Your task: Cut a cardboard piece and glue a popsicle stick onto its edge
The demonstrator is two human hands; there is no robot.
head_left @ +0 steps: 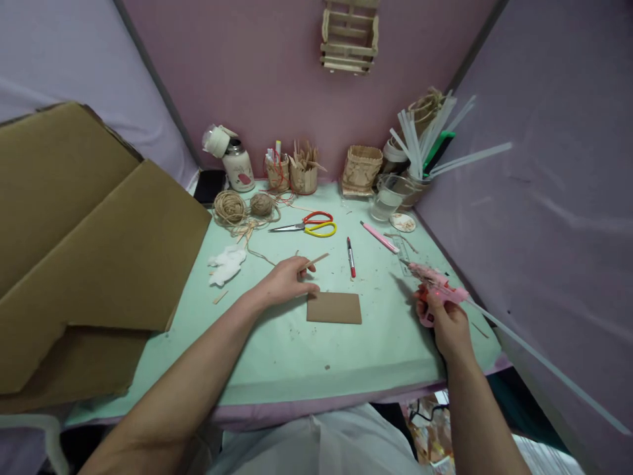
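A thin wooden stick (318,260) is pinched in the fingers of my left hand (287,280). That hand rests at the upper left corner of a rectangular piece of brown cardboard (334,309), its thumb at the corner. On the right, my right hand (448,323) is wrapped around the handle of a pink glue gun (435,282), nozzle pointing up and left. A long translucent glue stick (544,359) sticks out of its back end. Beyond the cardboard lie a red-capped marker (351,257), a pink pen (379,237) and scissors (309,225) with red and yellow handles.
A big cardboard box (99,251) takes up the left side. Twine balls (230,208), a white cloth (227,265) and a bottle (239,166) stand at back left. Stick-covered cups (303,177), a woven-looking basket (362,168) and a clear cup (388,200) line the back.
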